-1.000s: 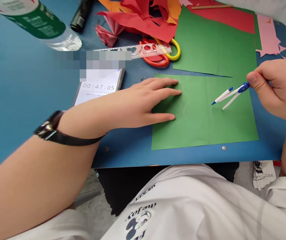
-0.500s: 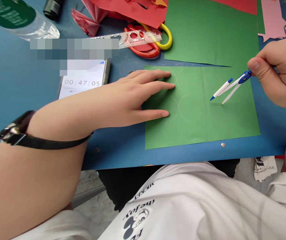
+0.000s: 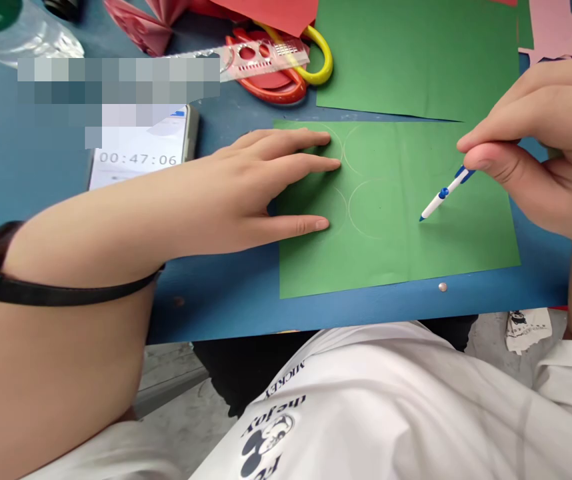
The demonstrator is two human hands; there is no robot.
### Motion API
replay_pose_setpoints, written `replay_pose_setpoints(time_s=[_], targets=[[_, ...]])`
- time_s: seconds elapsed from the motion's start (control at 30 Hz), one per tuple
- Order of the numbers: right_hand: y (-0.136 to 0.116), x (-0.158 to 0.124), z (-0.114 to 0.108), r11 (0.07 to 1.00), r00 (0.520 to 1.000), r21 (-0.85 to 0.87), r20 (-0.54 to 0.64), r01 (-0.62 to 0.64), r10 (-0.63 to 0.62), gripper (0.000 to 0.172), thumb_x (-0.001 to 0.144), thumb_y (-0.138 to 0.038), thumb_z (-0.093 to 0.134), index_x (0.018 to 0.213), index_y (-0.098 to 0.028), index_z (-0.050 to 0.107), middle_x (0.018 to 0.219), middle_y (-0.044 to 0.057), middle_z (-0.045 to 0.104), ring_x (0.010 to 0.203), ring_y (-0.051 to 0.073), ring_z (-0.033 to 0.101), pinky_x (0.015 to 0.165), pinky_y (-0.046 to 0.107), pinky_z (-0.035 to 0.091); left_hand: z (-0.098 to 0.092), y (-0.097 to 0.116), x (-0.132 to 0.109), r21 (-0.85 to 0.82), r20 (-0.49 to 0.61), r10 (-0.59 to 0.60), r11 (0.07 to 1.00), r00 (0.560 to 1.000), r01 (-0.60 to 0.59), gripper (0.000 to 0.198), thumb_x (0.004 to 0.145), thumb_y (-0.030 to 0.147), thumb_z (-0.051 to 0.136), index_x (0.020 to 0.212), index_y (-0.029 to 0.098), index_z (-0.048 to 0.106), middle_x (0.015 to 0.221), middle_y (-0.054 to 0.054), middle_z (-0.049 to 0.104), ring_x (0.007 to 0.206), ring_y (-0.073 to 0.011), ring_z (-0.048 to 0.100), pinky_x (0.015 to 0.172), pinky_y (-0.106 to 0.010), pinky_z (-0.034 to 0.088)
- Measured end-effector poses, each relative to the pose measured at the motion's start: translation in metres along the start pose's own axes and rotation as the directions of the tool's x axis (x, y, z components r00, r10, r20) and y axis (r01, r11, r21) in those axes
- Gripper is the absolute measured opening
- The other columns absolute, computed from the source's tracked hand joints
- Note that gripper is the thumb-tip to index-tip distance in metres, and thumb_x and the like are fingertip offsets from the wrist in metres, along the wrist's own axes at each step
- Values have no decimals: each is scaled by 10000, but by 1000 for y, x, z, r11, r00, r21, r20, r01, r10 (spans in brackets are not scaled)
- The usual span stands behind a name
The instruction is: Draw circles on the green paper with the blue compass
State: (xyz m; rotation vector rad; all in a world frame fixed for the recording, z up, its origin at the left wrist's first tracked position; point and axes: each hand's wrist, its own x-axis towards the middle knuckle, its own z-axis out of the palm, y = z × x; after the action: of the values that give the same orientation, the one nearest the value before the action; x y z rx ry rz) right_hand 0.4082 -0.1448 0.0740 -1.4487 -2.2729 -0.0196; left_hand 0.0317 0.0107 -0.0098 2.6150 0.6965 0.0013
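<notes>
A green paper sheet with several faint drawn circles lies near the table's front edge. My left hand rests on its left part, fingers spread and holding nothing. Above the right half of the sheet, my right hand pinches the top of a blue and white compass between thumb and forefinger. The compass slants down to the left, its tip at or just over the paper. Its two legs overlap from this angle, and the hand hides its top.
Behind lie another green sheet, a clear ruler across red and yellow scissors, red paper and pink scraps. A phone showing a timer and a bottle are at the left.
My right hand has turned and moved left with the compass, whose legs looked spread before and now line up. My left hand stays on the sheet. The view has shifted slightly.
</notes>
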Motion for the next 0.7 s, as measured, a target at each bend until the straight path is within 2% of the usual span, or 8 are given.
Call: replay_pose_setpoints(time_s=[0.13,0.27,0.33,0.43,0.5,0.57,0.63,0.7], targets=[[2,1,7,998,1000,67,-9,20,-19,436,1364,-515,586,1153,-279,885,1071,12,835,1019,162,788,960,380,597,0,3,0,34,-1,11,999,1000,-10,1200,1164,1128,286,1914,262,642,2121,-115,464,1959,-397,484,1670,-526,349],[1,0,-1,996,998,89,67,-7,1,433,1368,-484,556,1125,-304,866,1094,-3,831,995,143,747,947,367,581,0,2,3,24,-1,17,1000,1000,-17,1144,1190,1062,364,1901,216,658,2108,-154,477,1948,-439,495,1668,-566,352],[-3,-1,-8,996,994,86,109,2,-12,430,1361,-494,568,1119,-326,881,1063,-6,824,953,137,731,904,366,553,1,-1,3,-2,-3,4,1000,1000,-4,1089,1169,1057,430,1910,290,651,2122,-95,464,1956,-420,482,1680,-555,327],[-8,0,-12,999,986,26,162,46,-50,486,1370,-536,518,1156,-375,924,1026,-8,810,889,134,709,851,362,517,1,-1,4,-70,-13,-26,997,1000,25,1036,1078,1115,525,1894,488,644,2131,85,439,1977,-371,446,1700,-482,274],[-9,4,-8,997,982,-34,177,73,-65,561,1382,-587,443,1210,-389,939,1040,-3,810,899,144,717,856,354,525,0,2,6,-72,0,-48,996,999,48,1091,1067,1150,487,1900,463,649,2135,79,429,1986,-384,427,1702,-488,277],[-10,12,-1,993,981,-94,190,65,-46,706,1382,-702,323,1273,-385,945,1044,10,803,969,158,769,897,342,558,-1,5,8,-43,13,-55,998,998,55,1225,1075,1191,375,1912,342,657,2133,-17,443,1975,-419,438,1693,-536,312],[-9,23,7,987,978,-159,210,17,17,931,1345,-827,138,1329,-364,946,1040,31,798,1089,182,834,976,347,600,-1,8,10,-29,14,-55,998,998,55,1340,1048,1236,299,1906,275,669,2121,-79,461,1961,-444,458,1685,-567,334],[-8,33,13,971,970,-235,221,-53,106,1029,1321,-861,59,1370,-335,942,1050,49,807,1201,213,871,1067,380,627,0,8,12,-38,9,-55,998,998,56,1397,986,1286,315,1888,288,693,2116,-73,469,1960,-457,461,1693,-556,326]])
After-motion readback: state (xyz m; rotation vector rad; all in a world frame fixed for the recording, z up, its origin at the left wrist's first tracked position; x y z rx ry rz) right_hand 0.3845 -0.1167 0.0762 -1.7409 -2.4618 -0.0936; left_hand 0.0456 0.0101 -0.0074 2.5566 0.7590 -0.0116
